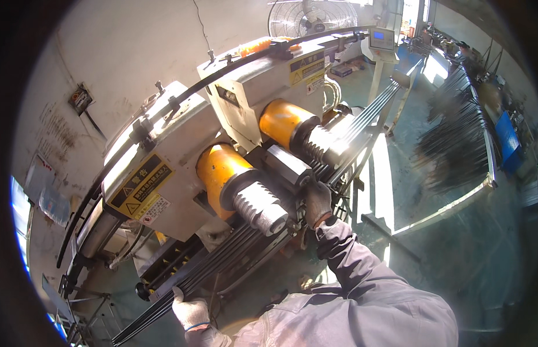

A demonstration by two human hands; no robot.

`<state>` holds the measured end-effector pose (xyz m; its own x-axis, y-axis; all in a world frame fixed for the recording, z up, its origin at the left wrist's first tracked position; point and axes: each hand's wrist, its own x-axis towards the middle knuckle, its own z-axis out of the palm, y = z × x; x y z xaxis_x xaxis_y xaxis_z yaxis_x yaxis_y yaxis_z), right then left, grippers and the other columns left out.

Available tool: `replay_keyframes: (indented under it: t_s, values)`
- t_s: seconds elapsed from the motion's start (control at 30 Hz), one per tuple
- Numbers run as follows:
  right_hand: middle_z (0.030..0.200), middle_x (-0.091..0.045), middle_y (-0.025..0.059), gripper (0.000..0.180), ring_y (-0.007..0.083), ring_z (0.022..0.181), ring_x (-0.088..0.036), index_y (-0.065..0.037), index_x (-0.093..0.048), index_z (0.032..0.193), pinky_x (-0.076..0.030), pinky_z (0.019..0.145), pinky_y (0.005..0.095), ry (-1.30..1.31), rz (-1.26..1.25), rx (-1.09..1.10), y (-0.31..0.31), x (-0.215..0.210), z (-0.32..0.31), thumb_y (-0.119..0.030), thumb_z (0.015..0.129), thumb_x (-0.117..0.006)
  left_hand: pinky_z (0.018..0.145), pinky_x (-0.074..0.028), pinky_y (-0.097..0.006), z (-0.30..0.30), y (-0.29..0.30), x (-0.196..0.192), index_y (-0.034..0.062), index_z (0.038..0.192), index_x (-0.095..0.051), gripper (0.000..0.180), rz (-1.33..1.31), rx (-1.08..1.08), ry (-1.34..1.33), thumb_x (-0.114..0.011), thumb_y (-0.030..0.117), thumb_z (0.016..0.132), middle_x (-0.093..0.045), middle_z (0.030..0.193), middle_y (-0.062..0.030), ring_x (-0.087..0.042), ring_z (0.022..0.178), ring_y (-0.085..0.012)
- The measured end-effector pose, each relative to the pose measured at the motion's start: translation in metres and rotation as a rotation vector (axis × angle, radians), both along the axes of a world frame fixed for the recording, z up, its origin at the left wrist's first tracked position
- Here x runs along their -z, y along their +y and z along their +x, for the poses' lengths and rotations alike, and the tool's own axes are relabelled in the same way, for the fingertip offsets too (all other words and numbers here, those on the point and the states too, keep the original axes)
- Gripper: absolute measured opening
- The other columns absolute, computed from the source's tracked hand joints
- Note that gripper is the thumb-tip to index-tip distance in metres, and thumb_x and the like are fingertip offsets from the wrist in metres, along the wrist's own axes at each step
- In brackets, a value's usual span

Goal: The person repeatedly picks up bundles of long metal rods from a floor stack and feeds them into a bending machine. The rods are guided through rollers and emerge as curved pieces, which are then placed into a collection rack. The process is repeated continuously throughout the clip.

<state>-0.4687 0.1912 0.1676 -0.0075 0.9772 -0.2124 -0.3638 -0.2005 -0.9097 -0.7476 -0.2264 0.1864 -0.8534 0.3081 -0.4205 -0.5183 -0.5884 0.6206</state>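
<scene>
Several long, thin metal rods [228, 253] run as a bundle from the lower left, under the machine's rollers, to the upper right. My left hand [191, 312], in a pale knitted glove, is closed on the bundle's near-left stretch, its thumb on top. My gloved right hand [318, 203] is at the rods just right of the rollers, its fingers curled by a grey metal block [288, 165]; the fingertips are partly hidden. Two orange cylinders [222, 172] carry ridged steel rollers [261, 207] between my hands. Bright light washes out the rods' far part [373, 110].
The machine's pale housing [182, 202] with yellow warning labels [140, 185] stands ahead. A control box [381, 39] on a post and a large fan [312, 20] are behind it. On the right, a rack frame [448, 215] holds many dark rods [448, 133].
</scene>
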Motion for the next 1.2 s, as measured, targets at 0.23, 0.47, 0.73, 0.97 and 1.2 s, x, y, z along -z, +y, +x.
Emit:
replay_keyframes:
  t_s: [0.23, 0.47, 0.73, 0.97, 1.2]
  values:
    - [0.096, -0.077, 0.0045, 0.049, 0.0152, 0.083, -0.065, -0.001, -0.079, 0.107, -0.051, 0.073, 0.0347, -0.529, 0.317, 0.031, -0.036, 0.029, 0.076, -0.048, 0.114, -0.064, 0.117, -0.054, -0.052, -0.021, -0.032, 0.001, -0.0034, 0.132, -0.073, 0.037, -0.005, -0.255, 0.225, -0.066, 0.026, 0.110, -0.075, 0.130, -0.0188, -0.070, 0.124, -0.0336]
    - [0.092, -0.079, 0.0049, 0.048, 0.0146, 0.077, -0.067, 0.000, -0.079, 0.098, -0.049, 0.072, 0.0319, -0.467, 0.193, -0.186, -0.063, 0.121, 0.142, -0.042, 0.113, -0.062, 0.112, -0.056, -0.042, 0.009, -0.010, 0.013, -0.0028, 0.137, -0.071, 0.039, -0.096, -0.066, 0.146, -0.064, 0.029, 0.116, -0.076, 0.134, -0.0142, -0.072, 0.121, -0.0273]
    - [0.083, -0.072, 0.0021, 0.029, 0.0099, 0.071, -0.060, -0.004, -0.076, 0.093, -0.040, 0.062, 0.0255, -0.783, 0.433, -0.519, -0.096, 0.160, 0.112, -0.029, 0.107, -0.068, 0.107, -0.057, -0.035, 0.039, 0.022, -0.013, -0.0016, 0.123, -0.076, 0.032, 0.111, 0.062, -0.180, -0.073, 0.028, 0.111, -0.079, 0.121, -0.0117, -0.074, 0.114, -0.0257]
    - [0.077, -0.073, 0.0038, 0.032, 0.0117, 0.062, -0.063, -0.004, -0.075, 0.096, -0.043, 0.056, 0.0263, -0.280, -0.277, -0.576, -0.148, 0.231, 0.164, -0.035, 0.106, -0.076, 0.116, -0.050, -0.061, -0.044, -0.114, -0.024, -0.0004, 0.135, -0.066, 0.038, 0.287, -0.143, -0.035, -0.066, 0.029, 0.110, -0.072, 0.133, -0.0197, -0.066, 0.128, -0.0430]
    - [0.069, -0.069, 0.0053, 0.029, 0.0148, 0.052, -0.058, -0.006, -0.072, 0.090, -0.038, 0.046, 0.0299, -0.565, -0.553, -0.518, -0.226, 0.257, 0.182, -0.030, 0.106, -0.073, 0.108, -0.056, -0.058, -0.187, -0.330, -0.013, 0.0041, 0.117, -0.067, 0.026, 0.196, -0.295, 0.262, -0.071, 0.028, 0.106, -0.074, 0.120, -0.0167, -0.070, 0.115, -0.0401]
